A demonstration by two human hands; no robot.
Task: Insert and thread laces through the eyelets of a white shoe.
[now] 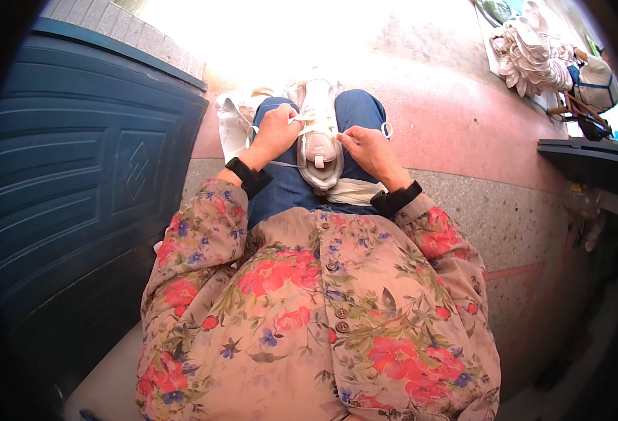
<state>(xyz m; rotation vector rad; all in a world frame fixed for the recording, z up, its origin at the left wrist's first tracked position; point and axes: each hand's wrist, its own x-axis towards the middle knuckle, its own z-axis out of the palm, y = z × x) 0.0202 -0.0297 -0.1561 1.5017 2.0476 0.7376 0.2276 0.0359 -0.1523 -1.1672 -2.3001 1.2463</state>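
Note:
A white sneaker rests between my knees, its heel and pull tab toward me and its toe pointing away. Pale shoelace crosses the upper part of its tongue. On the shoe's left side, my left hand pinches the lace, fingers closed. From the right, my right hand grips the lace at the shoe's edge between thumb and fingers. A loose loop of lace sticks out beyond the back of my right hand. White cloth-like material lies across my lap under the shoe.
A blue panelled door stands close on my left. At the far right is a pile of white shoes, with a pale bag-like item beside it. A dark ledge juts in below. White material hangs beside my left knee.

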